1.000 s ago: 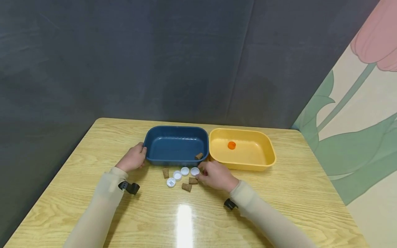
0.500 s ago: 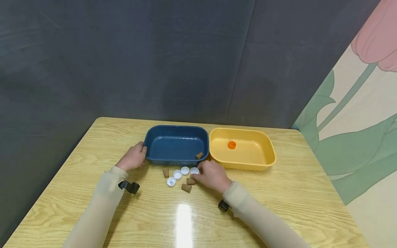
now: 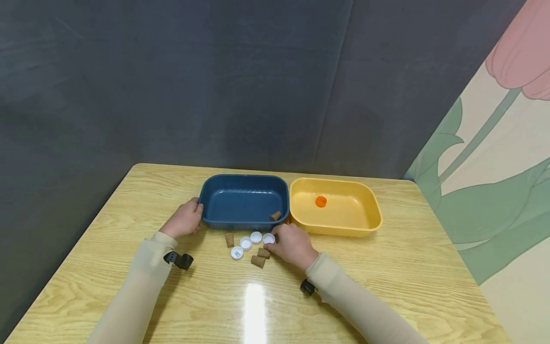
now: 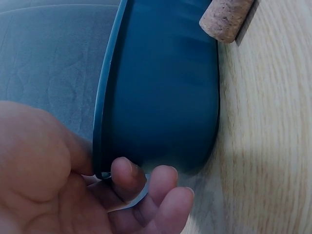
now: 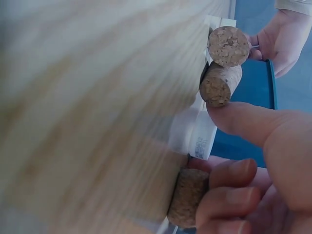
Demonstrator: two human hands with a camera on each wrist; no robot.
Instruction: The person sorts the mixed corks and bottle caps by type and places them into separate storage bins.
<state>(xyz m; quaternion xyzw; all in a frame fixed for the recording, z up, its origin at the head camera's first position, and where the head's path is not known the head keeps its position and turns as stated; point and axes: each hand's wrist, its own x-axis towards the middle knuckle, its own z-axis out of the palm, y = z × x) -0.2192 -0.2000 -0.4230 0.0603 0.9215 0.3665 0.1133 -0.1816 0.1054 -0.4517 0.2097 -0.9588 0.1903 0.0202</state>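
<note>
My left hand grips the left end of the blue plastic bin, with the rim between thumb and fingers in the left wrist view. My right hand is down on the table before the bin. Thumb and index finger pinch a white bottle cap. The thumb tip also touches a cork; another cork lies just beyond it. Beside the curled lower fingers is one more cork, hidden under the hand in the head view. More white caps and a cork lie to the left.
A yellow bin stands right of the blue one, holding an orange cap. One cork lies in the blue bin. Dark cloth hangs behind the wooden table.
My right hand has shifted slightly left, and the nearby cork has slid left toward the other one. The white cap at its fingers has moved a little left. My left hand stays put.
</note>
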